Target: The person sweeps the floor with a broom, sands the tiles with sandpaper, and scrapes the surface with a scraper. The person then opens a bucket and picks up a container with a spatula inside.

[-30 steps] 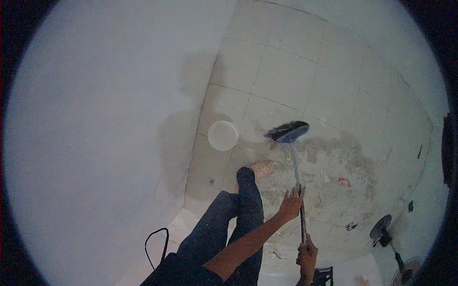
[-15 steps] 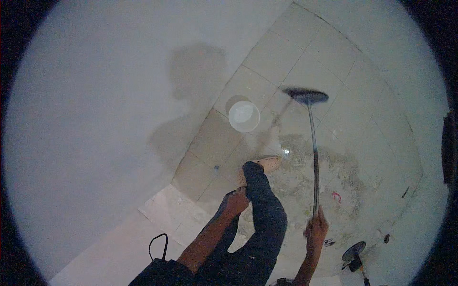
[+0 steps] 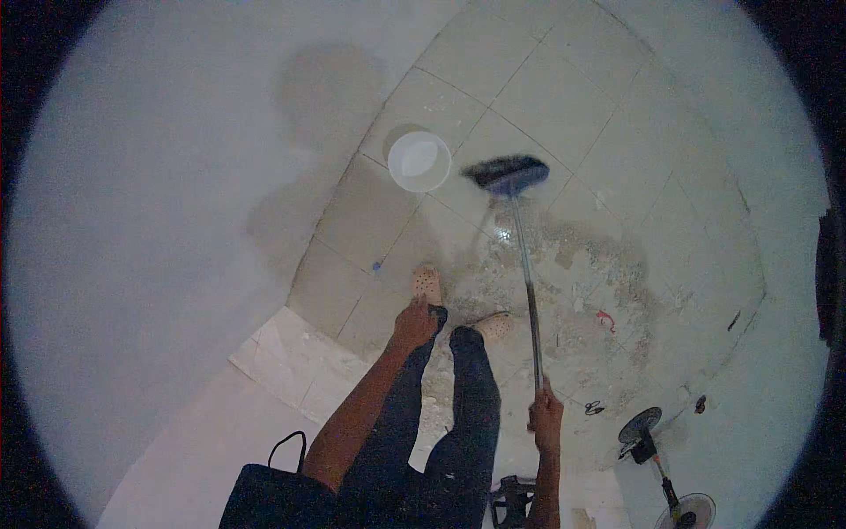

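My right hand is closed around the long metal handle of a broom, whose dark bristled head lies over the stained tiles beside a white bucket. My left hand is off the handle, held above my legs near a pink perforated shoe, its fingers loosely apart with nothing visible in them. A second pink shoe shows at my other foot. Pale debris and a small red scrap lie on the floor right of the handle.
A white wall borders the tiled floor on the left, another on the right. A standing fan, a small dark coiled item and a black plastic object are at the lower right. A pale sheet lies lower left.
My left hand let go of the handle and moved left. The broom head first swung away from me, then slightly left. My feet shifted, and the view turned.
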{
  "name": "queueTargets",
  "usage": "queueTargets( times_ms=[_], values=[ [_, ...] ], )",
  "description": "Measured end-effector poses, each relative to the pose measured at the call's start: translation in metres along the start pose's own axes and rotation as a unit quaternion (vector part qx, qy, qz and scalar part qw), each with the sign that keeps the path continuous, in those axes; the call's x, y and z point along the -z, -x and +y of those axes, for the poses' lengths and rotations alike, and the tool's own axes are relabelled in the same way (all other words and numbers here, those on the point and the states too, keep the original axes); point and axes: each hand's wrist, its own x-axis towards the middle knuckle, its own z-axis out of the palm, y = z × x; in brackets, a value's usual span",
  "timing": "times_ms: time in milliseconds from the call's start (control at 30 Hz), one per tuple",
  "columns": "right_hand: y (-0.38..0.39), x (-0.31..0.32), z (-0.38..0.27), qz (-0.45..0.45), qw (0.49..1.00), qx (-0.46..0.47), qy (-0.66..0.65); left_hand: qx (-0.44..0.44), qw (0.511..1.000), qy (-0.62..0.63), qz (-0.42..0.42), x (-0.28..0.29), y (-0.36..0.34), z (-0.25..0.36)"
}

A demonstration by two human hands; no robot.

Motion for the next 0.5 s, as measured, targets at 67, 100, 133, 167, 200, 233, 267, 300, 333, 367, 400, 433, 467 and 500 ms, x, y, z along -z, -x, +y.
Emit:
queueTargets(
  times_ms=[67, 100, 133, 167, 200, 233, 267, 300, 333, 367, 400, 433, 467, 500],
  values=[
    [0.041, 0.034, 0.046, 0.020, 0.998, -0.051, 0.037, -0.021, 1.000, 0.015, 0.000, 0.001, -0.013, 0.034],
    [0.062, 0.045, 0.060, 0.023, 0.997, -0.073, 0.016, -0.029, 0.997, 0.011, -0.068, 0.010, -0.025, 0.048],
    [0.077, 0.051, 0.066, 0.026, 0.996, -0.090, -0.007, -0.039, 0.990, 0.004, -0.132, 0.016, -0.037, 0.058],
    [0.086, 0.046, 0.061, 0.021, 0.996, -0.083, -0.022, -0.043, 0.991, -0.011, -0.125, 0.020, -0.048, 0.052],
    [0.100, 0.046, 0.055, 0.005, 0.997, -0.074, -0.034, -0.088, 0.993, -0.030, -0.072, 0.020, -0.055, 0.047],
    [0.109, 0.042, 0.049, -0.012, 0.997, -0.064, -0.046, -0.133, 0.990, -0.049, -0.020, 0.021, -0.063, 0.039],
    [0.116, 0.045, 0.042, -0.005, 0.996, -0.065, -0.056, -0.144, 0.988, -0.054, -0.023, 0.027, -0.072, 0.052],
    [0.122, 0.049, 0.036, -0.002, 0.997, -0.069, -0.032, -0.137, 0.987, -0.050, -0.064, 0.036, -0.081, 0.067],
    [0.124, 0.050, 0.031, 0.000, 0.997, -0.073, -0.008, -0.127, 0.985, -0.047, -0.103, 0.046, -0.083, 0.080],
    [0.121, 0.045, 0.026, 0.005, 0.997, -0.072, -0.019, -0.137, 0.984, -0.055, -0.103, 0.053, -0.085, 0.086],
    [0.113, 0.040, 0.018, -0.006, 0.999, -0.024, -0.022, -0.147, 0.984, -0.058, -0.089, 0.061, -0.089, 0.090],
    [0.103, 0.034, 0.009, -0.017, 0.999, 0.024, -0.023, -0.155, 0.983, -0.060, -0.074, 0.070, -0.094, 0.092],
    [0.090, 0.027, 0.003, -0.003, 0.997, 0.075, 0.007, -0.159, 0.982, -0.064, -0.079, 0.077, -0.093, 0.100],
    [0.066, 0.017, -0.005, 0.015, 0.991, 0.128, 0.037, -0.143, 0.985, -0.058, -0.082, 0.085, -0.098, 0.111]
  ],
)
